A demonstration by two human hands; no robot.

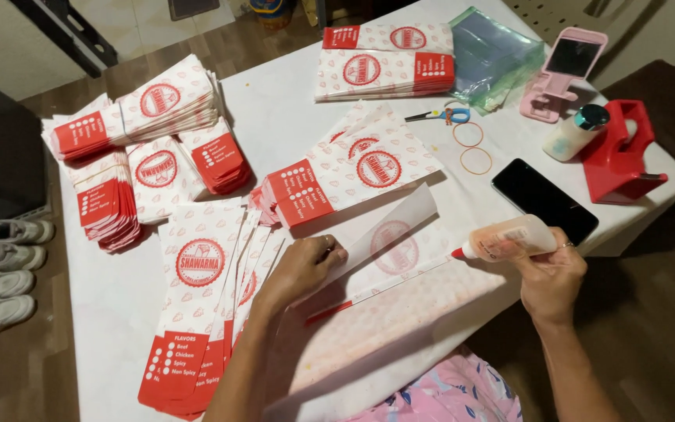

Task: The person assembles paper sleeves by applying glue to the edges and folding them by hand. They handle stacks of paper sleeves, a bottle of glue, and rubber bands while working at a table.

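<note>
Gluing looks underway: right hand grips the glue bottle, nozzle seemingly at the paper sheet's edge, left hand pressing it flat below the black phone; next needs a steady bead.

The left hand presses flat on a paper bag. The right hand grips a glue bottle, its red tip touching the bag's edge, well apart from the left fingers.

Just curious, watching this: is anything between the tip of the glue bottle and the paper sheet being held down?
Nothing visible. The right hand holds the glue bottle, its red tip right at the edge of the paper sheet, which the left hand presses down.
</note>
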